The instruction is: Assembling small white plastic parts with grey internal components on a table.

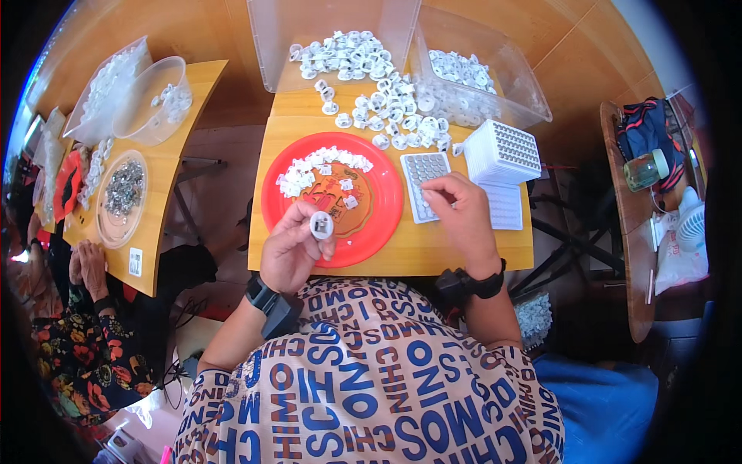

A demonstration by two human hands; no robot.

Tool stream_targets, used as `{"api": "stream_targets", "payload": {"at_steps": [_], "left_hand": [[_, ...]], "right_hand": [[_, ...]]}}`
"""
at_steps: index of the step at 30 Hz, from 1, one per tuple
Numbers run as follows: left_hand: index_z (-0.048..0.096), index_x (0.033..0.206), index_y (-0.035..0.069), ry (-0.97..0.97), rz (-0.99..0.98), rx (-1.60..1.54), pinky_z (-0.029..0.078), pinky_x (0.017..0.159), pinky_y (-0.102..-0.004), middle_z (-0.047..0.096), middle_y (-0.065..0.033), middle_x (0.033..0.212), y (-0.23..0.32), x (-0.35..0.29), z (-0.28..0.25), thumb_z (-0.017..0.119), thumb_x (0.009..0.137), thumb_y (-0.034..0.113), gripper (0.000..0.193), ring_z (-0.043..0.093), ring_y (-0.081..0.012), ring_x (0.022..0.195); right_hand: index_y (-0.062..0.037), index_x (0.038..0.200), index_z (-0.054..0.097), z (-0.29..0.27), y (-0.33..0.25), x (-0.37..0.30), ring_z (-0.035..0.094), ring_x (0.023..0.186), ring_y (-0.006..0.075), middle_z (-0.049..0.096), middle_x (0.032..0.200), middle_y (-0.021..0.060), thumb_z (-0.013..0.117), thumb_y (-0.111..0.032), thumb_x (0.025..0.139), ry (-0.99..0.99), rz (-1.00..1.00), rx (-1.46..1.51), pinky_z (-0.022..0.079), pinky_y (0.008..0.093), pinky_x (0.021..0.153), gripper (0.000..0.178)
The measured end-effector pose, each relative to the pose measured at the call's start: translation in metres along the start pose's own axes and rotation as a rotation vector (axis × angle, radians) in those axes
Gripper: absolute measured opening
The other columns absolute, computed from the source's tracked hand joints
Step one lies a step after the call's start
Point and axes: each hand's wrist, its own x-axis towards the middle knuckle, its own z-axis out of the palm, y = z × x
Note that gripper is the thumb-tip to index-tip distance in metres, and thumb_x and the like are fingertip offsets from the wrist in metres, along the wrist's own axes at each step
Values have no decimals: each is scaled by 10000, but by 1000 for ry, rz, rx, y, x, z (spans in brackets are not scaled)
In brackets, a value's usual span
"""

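Note:
My left hand [292, 249] holds a small white round plastic part [321, 225] between thumb and fingers, just over the near rim of a red round plate [382, 205]. On that plate lies a row of small white square pieces [318, 165]. My right hand [464, 220] rests with its fingertips pinched at the near edge of a small white grid tray of round silver cells [423, 175]; I cannot tell whether it holds one. Both lie on a small wooden table [402, 255].
A heap of white round parts [371, 85] covers the far side of the table, between two clear plastic bins [495, 77]. A stack of white grid trays [502, 151] stands at right. Another person's hands [86, 267] work at a left table with a clear bowl [151, 104].

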Motion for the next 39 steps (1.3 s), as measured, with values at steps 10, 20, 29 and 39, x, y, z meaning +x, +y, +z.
{"api": "stream_targets", "payload": {"at_steps": [10,20,29,39], "left_hand": [[492,984,66,12,-16,-23,457,627,-292,590,-135,805,0,5,4,585,894,184,175,580,-242,702],[497,1009,54,8,-6,-36,472,630,-310,596,-142,832,1,2,1,557,907,172,167,592,-248,711],[483,975,54,-21,-21,-78,467,630,-311,593,-157,823,1,4,14,594,887,207,209,585,-260,702],[489,1034,38,-45,26,-4,496,682,-309,608,-123,895,7,1,25,557,925,177,189,615,-218,755]], "right_hand": [[-54,862,696,-7,41,-9,617,761,273,628,813,97,675,-129,769,-109,61,-338,485,356,665,121],[-60,783,667,4,43,-2,597,785,292,601,778,91,651,-121,778,-50,-50,-500,473,399,676,63],[-46,804,664,19,-14,0,614,716,234,608,753,74,698,-50,741,60,-199,-67,490,322,628,71],[-69,789,641,64,-65,-5,577,684,239,583,752,50,714,-30,701,22,-666,-31,474,338,597,121]]}}
